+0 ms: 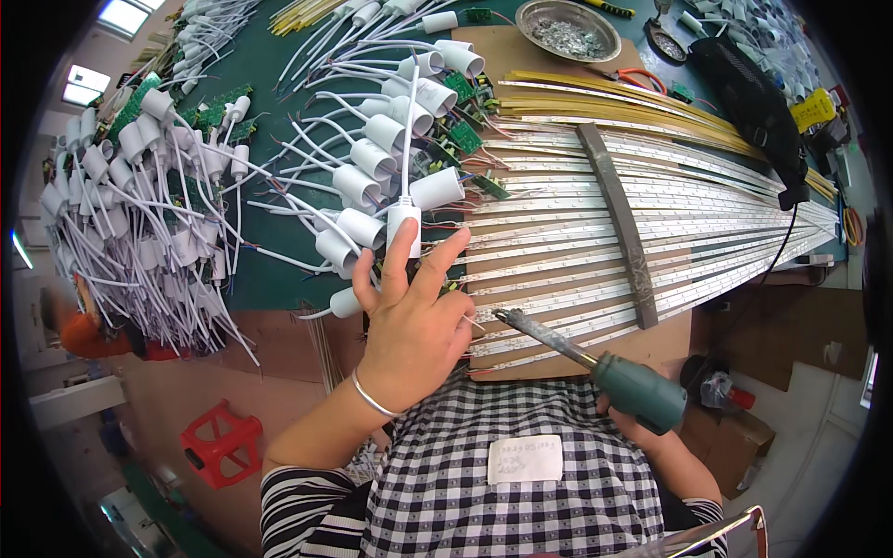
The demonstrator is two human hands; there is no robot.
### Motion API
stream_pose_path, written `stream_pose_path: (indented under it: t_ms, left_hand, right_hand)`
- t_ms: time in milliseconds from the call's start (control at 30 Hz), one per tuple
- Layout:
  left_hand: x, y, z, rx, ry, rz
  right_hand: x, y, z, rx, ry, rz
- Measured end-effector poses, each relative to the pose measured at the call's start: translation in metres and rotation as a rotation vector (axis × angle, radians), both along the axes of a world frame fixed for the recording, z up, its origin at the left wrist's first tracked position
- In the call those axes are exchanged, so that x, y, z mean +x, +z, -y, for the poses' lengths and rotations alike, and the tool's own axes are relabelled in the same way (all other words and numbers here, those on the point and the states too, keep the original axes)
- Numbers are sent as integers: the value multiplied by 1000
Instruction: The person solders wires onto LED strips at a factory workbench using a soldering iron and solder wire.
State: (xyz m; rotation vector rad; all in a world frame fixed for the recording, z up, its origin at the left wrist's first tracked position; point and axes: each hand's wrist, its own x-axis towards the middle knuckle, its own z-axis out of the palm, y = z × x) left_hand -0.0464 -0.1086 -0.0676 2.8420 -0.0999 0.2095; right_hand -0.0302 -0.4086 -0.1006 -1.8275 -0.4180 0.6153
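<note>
My left hand [406,335] is over the near left ends of the white LED strips [558,245]. Its thumb and index finger pinch a thin wire [475,323], while the other fingers stretch toward the white lamp caps [360,226]. My right hand [631,423], mostly hidden, grips the green handle of a soldering iron [636,389]. The iron's dark tip points left and sits close to the pinched wire; I cannot tell whether they touch. Small green circuit boards [465,137] with red leads lie between the caps and the strips.
A dark flat bar [618,223] lies across the fanned strips on a brown board [672,337]. Many wired caps [139,205] pile up at left. A metal bowl [569,33], red-handled pliers [644,80] and a black bag-like object [744,102] lie farther back. A red stool [221,444] stands below left.
</note>
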Motion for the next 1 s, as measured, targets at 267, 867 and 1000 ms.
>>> stream_pose_path:
  t_ms: [267, 867, 1000]
  left_hand:
    - [2, 3, -1, 16, -15, -58]
    - [3, 1, 1, 28, -3, -47]
    - [3, 2, 1, 44, -17, -42]
  right_hand:
    - [5, -16, 3, -75, 254, 404]
    - [11, 1, -9, -98, 156, 354]
    - [8, 0, -3, -43, 150, 174]
